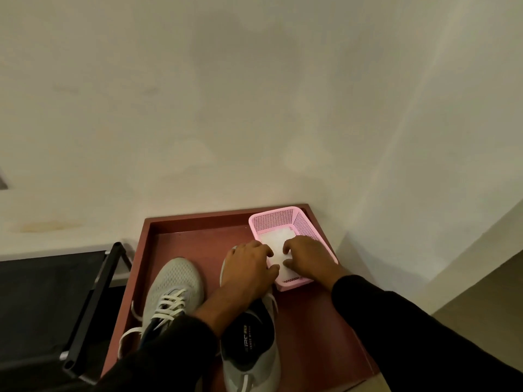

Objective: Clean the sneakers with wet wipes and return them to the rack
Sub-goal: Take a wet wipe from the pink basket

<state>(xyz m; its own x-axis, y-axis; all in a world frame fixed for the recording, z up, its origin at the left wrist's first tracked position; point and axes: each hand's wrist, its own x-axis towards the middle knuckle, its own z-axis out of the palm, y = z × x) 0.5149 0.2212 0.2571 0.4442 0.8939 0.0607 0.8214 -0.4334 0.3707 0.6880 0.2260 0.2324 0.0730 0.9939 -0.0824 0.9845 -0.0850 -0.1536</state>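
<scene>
I see both my hands in the pink basket, left hand and right hand fingers curled pinching the white wet wipes, grey sneakers side by side on the red counter

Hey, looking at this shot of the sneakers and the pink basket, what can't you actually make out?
Head view only:
- Right sneaker: toe hidden under the left hand; heel cut off by the bottom edge.
- White wipes in the pink basket: both hands cover them, so whether the right hand pinches one is unclear.
- Insole lettering: too small to read.
- Black rack: cut off at left.
</scene>
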